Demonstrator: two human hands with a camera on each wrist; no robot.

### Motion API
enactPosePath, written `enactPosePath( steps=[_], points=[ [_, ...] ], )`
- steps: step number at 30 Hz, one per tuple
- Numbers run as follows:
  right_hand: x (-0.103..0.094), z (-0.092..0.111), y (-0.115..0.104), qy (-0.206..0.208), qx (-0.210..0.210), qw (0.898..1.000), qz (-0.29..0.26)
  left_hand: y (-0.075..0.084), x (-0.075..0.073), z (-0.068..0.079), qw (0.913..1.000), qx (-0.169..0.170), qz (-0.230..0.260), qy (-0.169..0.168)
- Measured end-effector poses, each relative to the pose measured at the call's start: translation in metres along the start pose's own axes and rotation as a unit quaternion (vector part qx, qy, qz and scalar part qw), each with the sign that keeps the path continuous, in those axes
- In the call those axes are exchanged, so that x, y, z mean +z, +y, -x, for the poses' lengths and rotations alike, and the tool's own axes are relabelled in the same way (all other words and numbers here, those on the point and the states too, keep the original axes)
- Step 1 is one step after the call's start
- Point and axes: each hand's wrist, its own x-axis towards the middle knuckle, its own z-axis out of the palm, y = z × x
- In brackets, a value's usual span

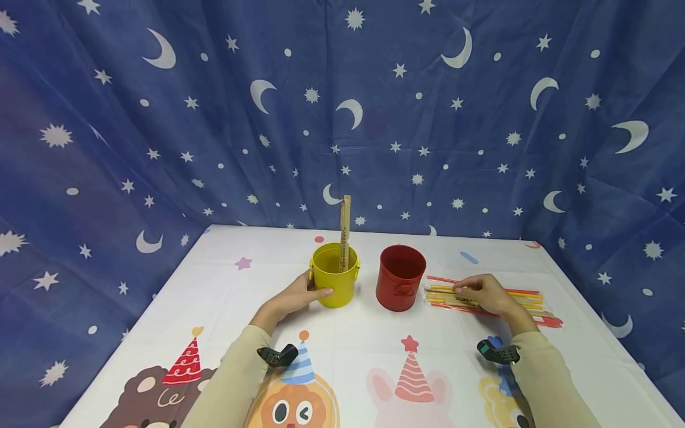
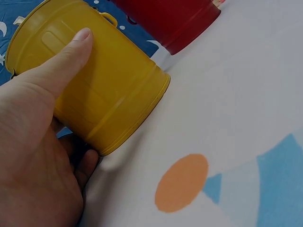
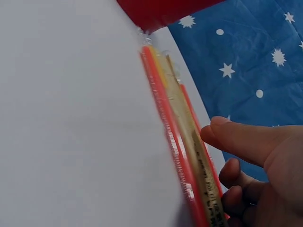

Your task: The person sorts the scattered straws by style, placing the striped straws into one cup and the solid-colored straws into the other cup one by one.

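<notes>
Right of the red bucket (image 1: 393, 289), we judge right hand (image 1: 491, 295) selecting sticks (image 1: 463, 302), pinch unverifiable, left hand (image 1: 294, 299) gripping yellow bucket (image 1: 341, 289); next requires separating one.

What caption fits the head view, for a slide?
Left hand holds the yellow bucket; right hand is at the sticks beside the red bucket.

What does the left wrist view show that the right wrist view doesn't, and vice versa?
Only left wrist: the yellow bucket, the left hand holding it, and the orange oval printed on the tablecloth.
Only right wrist: the right hand and the lettered tan packet near it.
Both: part of the red bucket, the white tablecloth and the starry blue curtain.
</notes>
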Motion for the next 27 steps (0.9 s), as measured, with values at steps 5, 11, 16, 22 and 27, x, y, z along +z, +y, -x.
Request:
enactPosePath(
  steps=[5, 11, 16, 22, 27],
  points=[
    [0.004, 0.000, 0.000, 0.006, -0.008, 1.000, 0.014, 0.000, 0.000, 0.001, 1.0000, -0.003, 0.002, 0.002],
    [0.010, -0.001, -0.002, 0.026, 0.007, 0.999, 0.032, 0.001, 0.000, 0.001, 1.0000, -0.001, 0.005, 0.003],
    [0.014, -0.003, -0.003, 0.047, 0.010, 0.998, 0.046, 0.002, 0.000, 0.002, 1.0000, -0.004, 0.005, 0.004],
    [0.017, -0.004, -0.004, 0.052, 0.032, 0.997, 0.054, 0.002, 0.000, 0.002, 1.0000, -0.006, 0.004, 0.003],
    [0.020, -0.004, -0.003, 0.068, 0.023, 0.996, 0.062, 0.001, 0.000, 0.002, 1.0000, -0.003, 0.003, 0.003]
  ],
)
